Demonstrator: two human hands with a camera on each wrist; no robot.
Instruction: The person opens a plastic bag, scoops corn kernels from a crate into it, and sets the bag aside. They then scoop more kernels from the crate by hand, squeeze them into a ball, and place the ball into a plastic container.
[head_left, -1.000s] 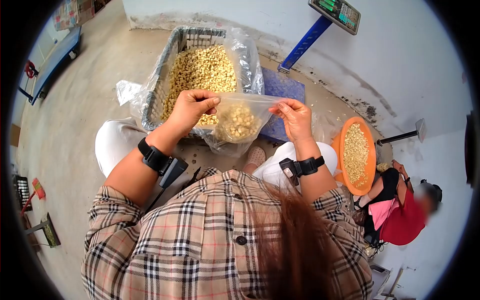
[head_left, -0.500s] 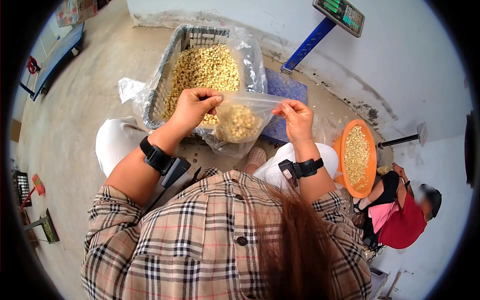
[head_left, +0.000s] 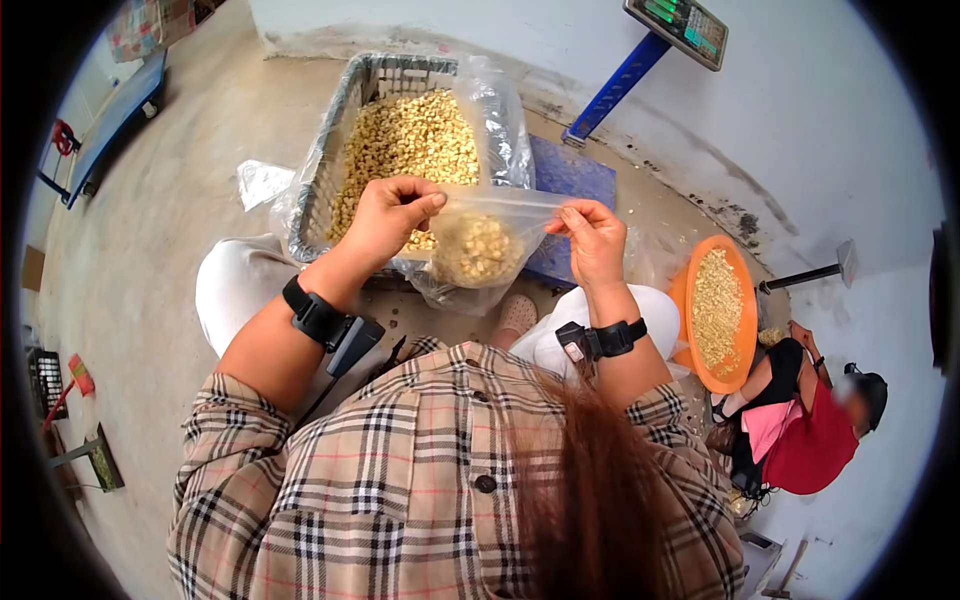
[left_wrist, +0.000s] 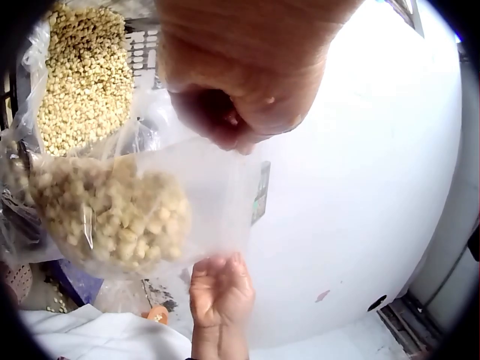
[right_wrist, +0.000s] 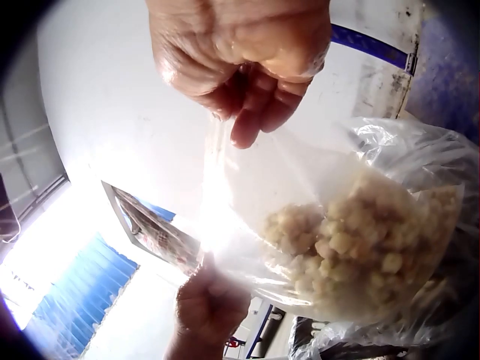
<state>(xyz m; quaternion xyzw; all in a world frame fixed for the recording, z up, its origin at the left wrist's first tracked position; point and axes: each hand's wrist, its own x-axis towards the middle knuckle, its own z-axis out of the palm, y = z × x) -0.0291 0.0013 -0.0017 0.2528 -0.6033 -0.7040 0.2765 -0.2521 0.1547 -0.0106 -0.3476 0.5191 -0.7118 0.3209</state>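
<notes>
A clear plastic bag [head_left: 478,250] partly filled with pale yellow kernel-like pieces hangs between both hands, its top edge stretched taut. My left hand [head_left: 392,218] pinches one top corner between thumb and curled fingers. At the opposite corner, my right hand [head_left: 592,240] pinches the plastic between thumb and fingertips. In the left wrist view the pieces [left_wrist: 120,217] gather in the lower part of the bag, with the upper plastic flat. Behind the bag stands a grey plastic crate [head_left: 318,150] lined with clear film and heaped with the same loose pieces [head_left: 420,130].
A blue platform scale [head_left: 575,180] with a lit display [head_left: 680,28] stands beside the crate near the wall. To the right is an orange basin [head_left: 742,310] of pale pieces, with a seated person in red [head_left: 815,445] by it. A blue trolley [head_left: 115,130] stands far left.
Both hands keep their pinch on the bag's corners, and the bag stays stretched in nearly the same place. Only the head view shifts slightly.
</notes>
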